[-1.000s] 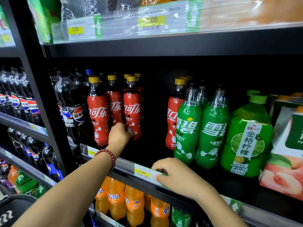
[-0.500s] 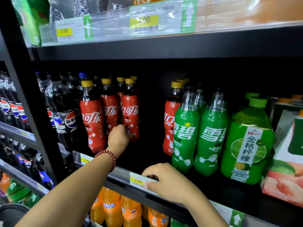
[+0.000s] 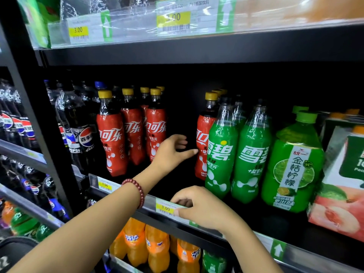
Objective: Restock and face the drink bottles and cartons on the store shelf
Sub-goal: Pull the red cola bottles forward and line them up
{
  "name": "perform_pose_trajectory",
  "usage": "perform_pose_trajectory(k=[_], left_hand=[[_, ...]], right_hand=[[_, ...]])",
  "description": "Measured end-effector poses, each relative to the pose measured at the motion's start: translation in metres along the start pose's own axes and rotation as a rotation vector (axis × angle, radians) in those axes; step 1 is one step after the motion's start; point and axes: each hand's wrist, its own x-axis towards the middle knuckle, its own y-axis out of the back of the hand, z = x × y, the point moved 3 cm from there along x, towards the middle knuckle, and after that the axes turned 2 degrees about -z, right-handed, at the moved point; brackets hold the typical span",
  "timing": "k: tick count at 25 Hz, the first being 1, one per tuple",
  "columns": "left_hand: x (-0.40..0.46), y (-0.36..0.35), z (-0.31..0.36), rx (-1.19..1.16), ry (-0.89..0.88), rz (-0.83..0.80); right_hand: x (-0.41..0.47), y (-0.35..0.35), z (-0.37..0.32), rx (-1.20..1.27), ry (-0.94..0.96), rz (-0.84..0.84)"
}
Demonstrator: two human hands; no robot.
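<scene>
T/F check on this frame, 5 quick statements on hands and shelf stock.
1. The left hand grips a red cola bottle. False: it hangs in the gap between the cola groups, holding nothing, forefinger reaching toward the lone red cola bottle.
2. The right hand rests on the shelf-edge price strip. True.
3. The Sprite bottles have yellow caps. False: the caps look dark; the cola caps are yellow.
4. Orange soda bottles stand on the shelf below. True.
5. The kumquat-lemon bottle lies on its side. False: upright.
</scene>
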Motion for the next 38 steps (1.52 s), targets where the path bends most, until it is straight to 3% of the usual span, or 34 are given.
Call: perform_pose_trajectory(k=[3, 7, 17, 24, 32, 36, 38], left_hand=[[0.008, -0.025, 0.01, -0.092, 0.002, -0.117], [0.013, -0.038, 0.017, -0.056, -0.006, -0.099], [-0.045, 0.02, 0.011, -0.068, 0.039, -0.097], [-0.074, 0.033, 0.035, 0.043, -0.01, 0.183], [-0.117, 0.061, 0.058, -0.22, -0.155, 0.546], [-0.134, 0.093, 0.075, -0.356, -0.157, 0.466], [-0.141, 0.097, 0.085, -0.439, -0.136, 0.367]], right_hand=[[0.0, -0.001, 0.003, 0.034, -0.033, 0.006], [-0.001, 0.0, 0.003, 0.053, -0.036, 0.018], [-0.005, 0.001, 0.002, 0.03, -0.055, 0.047], [-0.013, 0.005, -0.009, 0.099, -0.122, 0.082], [-0.024, 0.013, -0.014, 0.389, -0.289, 0.274], [-0.029, 0.019, -0.031, 0.454, -0.162, 0.411], [-0.034, 0.02, -0.052, 0.567, -0.036, 0.254]])
